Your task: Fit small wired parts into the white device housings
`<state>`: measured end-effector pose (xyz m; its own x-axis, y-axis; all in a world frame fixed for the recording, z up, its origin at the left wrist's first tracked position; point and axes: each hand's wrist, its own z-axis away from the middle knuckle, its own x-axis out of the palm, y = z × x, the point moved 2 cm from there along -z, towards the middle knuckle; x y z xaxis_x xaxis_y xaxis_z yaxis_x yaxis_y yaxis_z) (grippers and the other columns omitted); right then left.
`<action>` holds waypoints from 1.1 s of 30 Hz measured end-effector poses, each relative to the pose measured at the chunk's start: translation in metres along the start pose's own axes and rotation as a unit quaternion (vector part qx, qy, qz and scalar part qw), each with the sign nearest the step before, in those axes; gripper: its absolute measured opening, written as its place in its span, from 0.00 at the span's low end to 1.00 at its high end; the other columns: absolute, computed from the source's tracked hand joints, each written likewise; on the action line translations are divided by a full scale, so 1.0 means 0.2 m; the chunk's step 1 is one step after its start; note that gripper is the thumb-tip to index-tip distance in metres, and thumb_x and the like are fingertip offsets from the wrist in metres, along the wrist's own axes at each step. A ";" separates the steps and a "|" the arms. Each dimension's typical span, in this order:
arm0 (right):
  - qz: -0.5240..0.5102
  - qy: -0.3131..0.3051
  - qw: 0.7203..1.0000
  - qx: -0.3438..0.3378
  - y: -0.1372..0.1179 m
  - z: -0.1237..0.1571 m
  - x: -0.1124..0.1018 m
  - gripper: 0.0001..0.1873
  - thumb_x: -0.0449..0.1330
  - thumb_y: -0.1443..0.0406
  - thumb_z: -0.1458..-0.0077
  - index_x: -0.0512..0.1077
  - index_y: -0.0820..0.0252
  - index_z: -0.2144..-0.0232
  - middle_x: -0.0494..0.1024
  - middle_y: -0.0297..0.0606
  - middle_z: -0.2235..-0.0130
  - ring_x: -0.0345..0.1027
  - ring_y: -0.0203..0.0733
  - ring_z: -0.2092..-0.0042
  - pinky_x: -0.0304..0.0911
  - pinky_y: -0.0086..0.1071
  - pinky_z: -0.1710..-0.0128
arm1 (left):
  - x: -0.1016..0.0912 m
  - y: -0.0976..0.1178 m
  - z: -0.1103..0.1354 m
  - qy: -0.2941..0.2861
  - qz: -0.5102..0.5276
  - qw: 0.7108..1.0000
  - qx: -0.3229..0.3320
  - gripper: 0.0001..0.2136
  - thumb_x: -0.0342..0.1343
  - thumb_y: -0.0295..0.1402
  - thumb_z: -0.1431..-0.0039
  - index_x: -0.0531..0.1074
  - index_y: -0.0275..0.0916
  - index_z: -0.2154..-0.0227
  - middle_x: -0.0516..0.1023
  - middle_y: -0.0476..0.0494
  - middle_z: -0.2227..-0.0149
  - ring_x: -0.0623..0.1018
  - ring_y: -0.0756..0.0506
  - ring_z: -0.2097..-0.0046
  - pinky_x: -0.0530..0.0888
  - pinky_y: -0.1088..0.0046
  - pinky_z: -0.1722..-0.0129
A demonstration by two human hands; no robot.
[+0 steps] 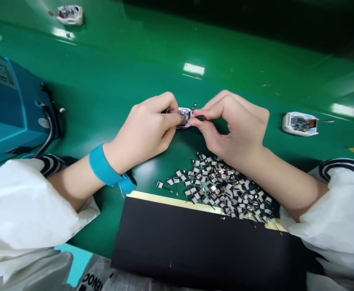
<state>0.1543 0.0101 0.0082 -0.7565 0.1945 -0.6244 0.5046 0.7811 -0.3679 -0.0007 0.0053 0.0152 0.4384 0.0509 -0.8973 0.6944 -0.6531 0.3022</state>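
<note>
Close to the middle of the view, my left hand [152,123] grips a small white electronic housing [185,115] with its circuit board exposed. Its fingers cover the left side of the housing, and a fingertip rests on the board. From the other side my right hand [235,125] meets it, thumb and forefinger pinched at the housing's right edge. A small black part [200,118] shows between those fingertips; its exact kind I cannot make out. A short dark lead [193,106] sticks up from the housing beside them.
A pile of small silver-and-black components [228,186] lies below my right hand, partly on a black mat [201,242] with a yellow tape edge. More open white housings sit at right [299,124] and far left [70,15]. A blue box [13,105] with a black cable stands left.
</note>
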 end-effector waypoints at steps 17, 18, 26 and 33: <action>-0.097 0.001 0.993 0.066 0.05 -0.02 0.04 0.14 0.54 0.63 0.46 0.55 0.58 0.78 0.63 0.30 0.76 0.63 0.32 0.73 0.60 0.27 0.78 | 0.00 0.00 0.00 -0.025 0.021 0.999 -0.013 0.12 0.41 0.28 0.44 0.71 0.39 0.70 0.67 0.46 0.66 0.70 0.47 0.62 0.69 0.69 0.63; -0.140 -0.001 0.985 0.098 0.06 -0.02 0.05 0.14 0.55 0.62 0.46 0.55 0.58 0.78 0.63 0.30 0.75 0.64 0.32 0.73 0.61 0.26 0.78 | 0.00 0.00 0.00 -0.024 0.019 1.000 -0.003 0.11 0.42 0.28 0.44 0.71 0.38 0.69 0.67 0.45 0.66 0.70 0.47 0.62 0.69 0.69 0.63; -0.329 0.107 0.915 0.207 0.13 -0.02 -0.01 0.09 0.53 0.66 0.45 0.57 0.59 0.74 0.65 0.29 0.76 0.65 0.30 0.76 0.63 0.24 0.78 | -0.01 -0.01 0.01 -0.022 -0.016 0.999 -0.016 0.11 0.49 0.33 0.44 0.66 0.34 0.60 0.67 0.42 0.65 0.67 0.46 0.63 0.67 0.69 0.61; -0.051 -0.162 0.981 0.095 0.11 -0.01 -0.06 0.02 0.53 0.71 0.46 0.63 0.62 0.71 0.66 0.33 0.73 0.61 0.33 0.72 0.59 0.27 0.73 | -0.01 0.07 0.08 -0.016 0.169 0.976 -0.137 0.20 0.46 0.29 0.44 0.52 0.35 0.49 0.64 0.43 0.60 0.66 0.54 0.72 0.68 0.77 0.69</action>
<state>0.1729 0.0260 0.0082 -0.6507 -0.1029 -0.7524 0.5248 0.6552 -0.5434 -0.0002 -0.0161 0.0165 0.6534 -0.1591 -0.7401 0.6418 -0.4019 0.6531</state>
